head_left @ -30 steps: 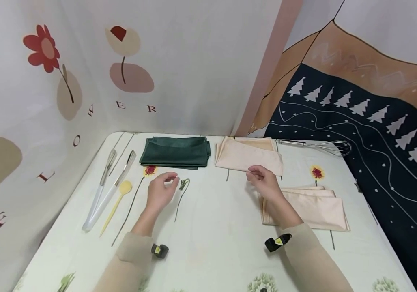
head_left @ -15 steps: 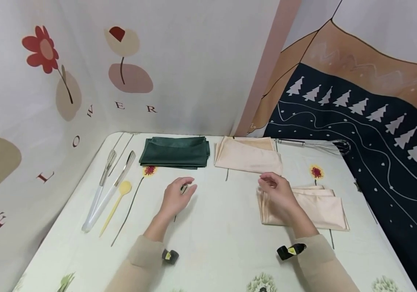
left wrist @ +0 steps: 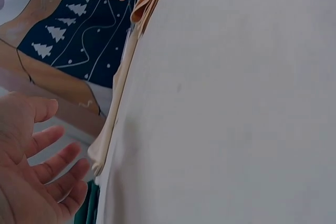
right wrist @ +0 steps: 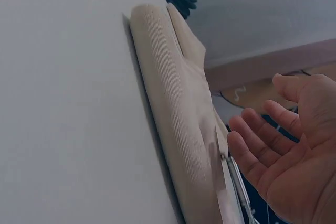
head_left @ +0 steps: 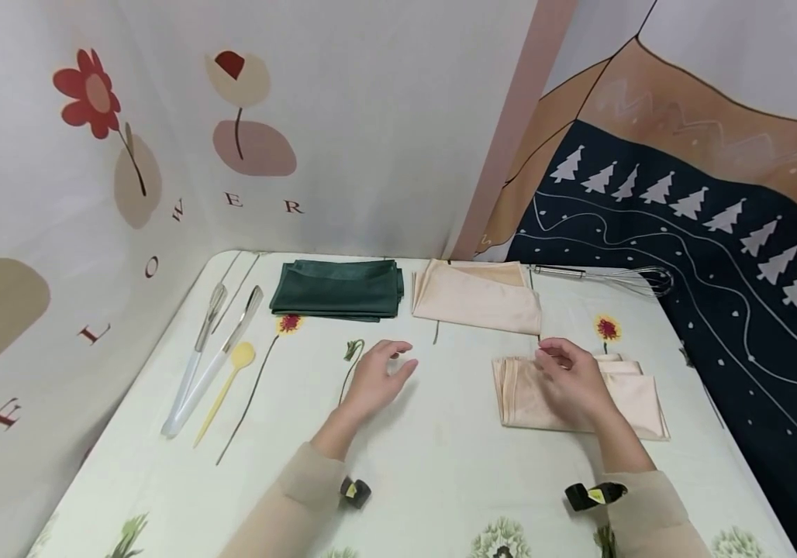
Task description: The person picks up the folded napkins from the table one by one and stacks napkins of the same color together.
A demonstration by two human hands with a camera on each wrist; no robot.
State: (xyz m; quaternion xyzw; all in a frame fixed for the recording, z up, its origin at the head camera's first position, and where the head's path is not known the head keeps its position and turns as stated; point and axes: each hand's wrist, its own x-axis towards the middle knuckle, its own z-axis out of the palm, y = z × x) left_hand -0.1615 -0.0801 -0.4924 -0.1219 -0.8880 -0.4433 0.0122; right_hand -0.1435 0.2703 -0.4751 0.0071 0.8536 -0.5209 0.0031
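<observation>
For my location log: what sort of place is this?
Probably a staged tabletop workspace, perhaps kitchen-themed, though the wider room isn't visible: a flower-patterned table, printed hangings close behind it, and a whisk laid out with folded cloths.

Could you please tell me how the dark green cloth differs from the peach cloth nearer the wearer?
The green cloth is dark, while the nearer peach cloth is pale. The green cloth lies near the table's far edge; the nearer peach cloth lies farther right. The right hand partly hides the nearer peach cloth, not the green cloth. Both are folded.
</observation>
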